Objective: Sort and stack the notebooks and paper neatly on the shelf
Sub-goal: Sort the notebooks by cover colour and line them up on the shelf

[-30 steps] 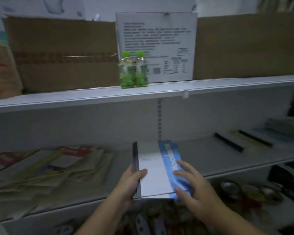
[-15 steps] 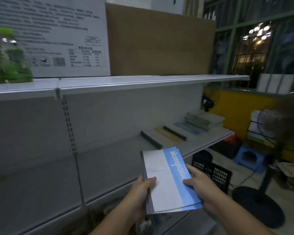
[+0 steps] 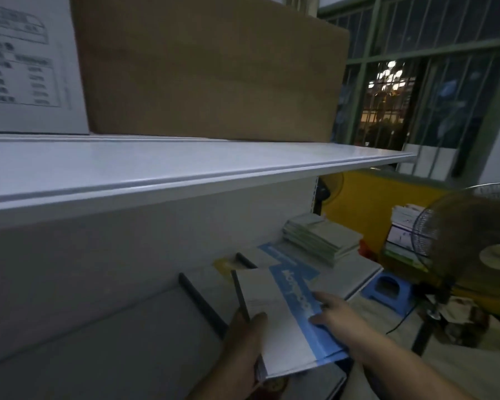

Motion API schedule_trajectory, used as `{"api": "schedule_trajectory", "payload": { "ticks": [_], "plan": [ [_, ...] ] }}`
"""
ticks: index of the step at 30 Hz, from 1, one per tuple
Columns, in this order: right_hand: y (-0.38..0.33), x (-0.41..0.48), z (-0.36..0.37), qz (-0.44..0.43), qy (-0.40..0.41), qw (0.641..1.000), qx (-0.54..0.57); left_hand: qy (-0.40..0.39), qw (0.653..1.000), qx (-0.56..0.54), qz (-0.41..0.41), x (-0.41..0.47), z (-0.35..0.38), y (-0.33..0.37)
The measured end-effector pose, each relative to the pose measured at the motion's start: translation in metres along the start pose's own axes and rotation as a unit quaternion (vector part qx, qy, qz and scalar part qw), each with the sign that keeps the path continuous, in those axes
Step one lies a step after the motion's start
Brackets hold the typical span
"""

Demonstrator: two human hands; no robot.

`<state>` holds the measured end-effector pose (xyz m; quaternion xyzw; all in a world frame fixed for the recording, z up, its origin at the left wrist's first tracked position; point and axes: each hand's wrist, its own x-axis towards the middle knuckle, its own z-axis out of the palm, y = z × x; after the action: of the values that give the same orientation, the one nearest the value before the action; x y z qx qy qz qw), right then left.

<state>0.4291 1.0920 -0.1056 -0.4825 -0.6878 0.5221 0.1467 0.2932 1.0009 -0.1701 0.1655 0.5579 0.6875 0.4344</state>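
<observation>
— What's different from a second ago?

— My view has swung right. The loose paper heap and the green bottles are out of frame; now I see the right end of the shelf (image 3: 145, 336), with a fan (image 3: 474, 241) out at 3 o'clock.

— And the notebook?

— The notebook (image 3: 283, 327) has come along. It sits low in frame at about 5 o'clock, held in the air in front of the shelf, not set down. My left hand (image 3: 243, 353) is clamped on the spine side as before, thumb on the white cover. My right hand (image 3: 339, 316) lays its fingers on the blue band; its thumb is hidden, so I cannot tell whether it pinches or only steadies.

— Where does it go?

— To the sorted end, I judge. A blue copy (image 3: 273, 253) with a similar cover lies flat at 12 o'clock of the notebook, just beyond it. A green stack (image 3: 321, 238) sits at 1 o'clock, farther back. Dark dividers (image 3: 199, 301) mark off slots at 11 o'clock.

— So?

— Pickup is done and I'm mid-carry. Squaring it on the blue copy is what's left for this one.
</observation>
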Motion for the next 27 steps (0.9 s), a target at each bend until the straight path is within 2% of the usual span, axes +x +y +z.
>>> {"api": "schedule_trajectory", "payload": {
  "ticks": [4, 6, 9, 15, 20, 22, 25, 27],
  "plan": [
    [-0.011, 0.044, -0.029, -0.016, 0.04, 0.996, -0.083, -0.01, 0.997, -0.018, -0.077, 0.04, 0.03, 0.012],
    [-0.018, 0.067, -0.042, -0.025, 0.039, 0.993, -0.11, 0.016, 0.995, 0.05, -0.086, 0.058, 0.042, 0.015],
    [-0.025, 0.105, -0.052, -0.041, 0.015, 0.983, -0.179, 0.037, 0.99, 0.132, -0.044, 0.081, 0.055, 0.021],
    [-0.019, 0.202, -0.062, -0.079, -0.055, 0.976, -0.196, 0.09, 0.983, 0.157, -0.004, 0.117, 0.087, 0.032],
    [-0.013, 0.246, -0.057, -0.138, -0.058, 0.95, -0.272, 0.136, 0.969, 0.208, 0.007, 0.141, 0.107, 0.023],
    [-0.007, 0.254, -0.053, -0.164, -0.071, 0.941, -0.287, 0.134, 0.949, 0.285, -0.001, 0.144, 0.111, 0.01],
    [0.004, 0.259, -0.048, -0.219, -0.055, 0.932, -0.282, 0.15, 0.888, 0.435, 0.012, 0.146, 0.116, -0.013],
    [0.008, 0.258, -0.049, -0.232, -0.056, 0.935, -0.264, 0.168, 0.863, 0.476, 0.037, 0.148, 0.117, -0.027]
  ]
}}
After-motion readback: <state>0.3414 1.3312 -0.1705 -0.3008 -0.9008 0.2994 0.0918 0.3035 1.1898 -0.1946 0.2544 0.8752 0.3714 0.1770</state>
